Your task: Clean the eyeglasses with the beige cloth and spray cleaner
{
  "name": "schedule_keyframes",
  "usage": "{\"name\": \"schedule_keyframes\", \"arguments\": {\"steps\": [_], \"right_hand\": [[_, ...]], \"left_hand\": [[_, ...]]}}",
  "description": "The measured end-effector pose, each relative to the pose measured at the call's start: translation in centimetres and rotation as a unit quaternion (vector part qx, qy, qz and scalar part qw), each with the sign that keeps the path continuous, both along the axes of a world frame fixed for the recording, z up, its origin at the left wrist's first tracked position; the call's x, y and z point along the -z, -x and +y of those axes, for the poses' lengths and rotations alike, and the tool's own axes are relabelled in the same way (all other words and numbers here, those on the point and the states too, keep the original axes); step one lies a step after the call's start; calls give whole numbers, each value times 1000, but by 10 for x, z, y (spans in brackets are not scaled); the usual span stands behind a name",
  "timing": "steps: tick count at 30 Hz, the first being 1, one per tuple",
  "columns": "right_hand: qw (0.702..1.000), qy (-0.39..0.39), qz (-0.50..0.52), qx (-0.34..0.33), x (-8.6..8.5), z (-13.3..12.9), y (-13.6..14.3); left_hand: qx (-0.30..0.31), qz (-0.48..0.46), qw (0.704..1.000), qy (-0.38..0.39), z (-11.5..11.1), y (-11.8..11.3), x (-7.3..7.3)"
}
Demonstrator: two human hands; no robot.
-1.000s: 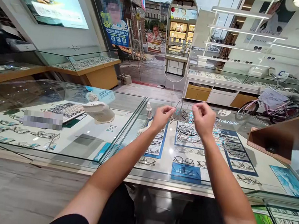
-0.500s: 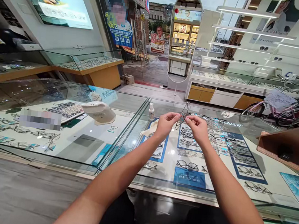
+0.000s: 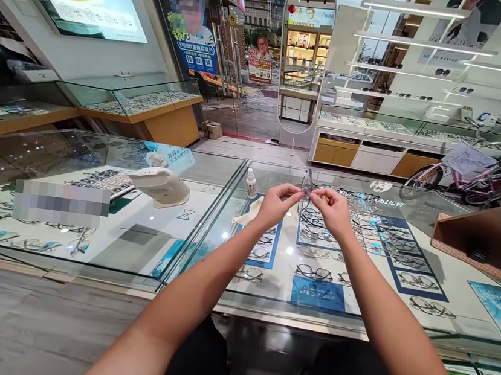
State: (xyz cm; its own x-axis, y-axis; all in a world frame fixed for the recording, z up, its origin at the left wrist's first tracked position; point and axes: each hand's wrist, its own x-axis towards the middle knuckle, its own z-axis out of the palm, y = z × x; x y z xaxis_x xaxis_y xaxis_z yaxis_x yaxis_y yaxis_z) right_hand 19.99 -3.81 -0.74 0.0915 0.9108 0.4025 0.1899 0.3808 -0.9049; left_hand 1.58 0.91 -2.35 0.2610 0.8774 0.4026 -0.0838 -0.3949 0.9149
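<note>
A pair of glasses point(image 3: 307, 181) is held up above the glass counter, turned so that it looks narrow and upright. My left hand point(image 3: 279, 204) pinches it from the left between thumb and fingertips. From the right, my right hand point(image 3: 332, 211) pinches it the same way, the two sets of fingertips close together. Just left of my left hand stands a small white spray bottle point(image 3: 251, 184). A cream cloth point(image 3: 246, 216) lies on the counter below the bottle, partly behind my left forearm.
Under the counter glass point(image 3: 273, 297) lie several rows of glasses point(image 3: 314, 272). A white curved device point(image 3: 159, 186) stands on the left counter. A brown stand point(image 3: 475, 248) rises at the right. Beyond are an oval mirror point(image 3: 294, 133) and a pink bicycle point(image 3: 466, 177).
The glasses have turned between my fingers, from spread temples to a narrow upright view. Both hands keep their pinch in nearly the same place. The camera view has shifted slightly.
</note>
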Motion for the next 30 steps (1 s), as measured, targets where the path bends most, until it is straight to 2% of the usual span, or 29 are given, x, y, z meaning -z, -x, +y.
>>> {"name": "schedule_keyframes", "arguments": {"steps": [12, 24, 30], "right_hand": [[999, -9, -41, 10, -1, -3, 0], [999, -5, -37, -3, -1, -3, -1], [998, -10, -55, 40, -4, -3, -6]], "left_hand": [[3, 2, 1000, -20, 4, 2, 2], [21, -11, 1000, -13, 6, 2, 4], [19, -15, 1000, -12, 7, 4, 2]]}}
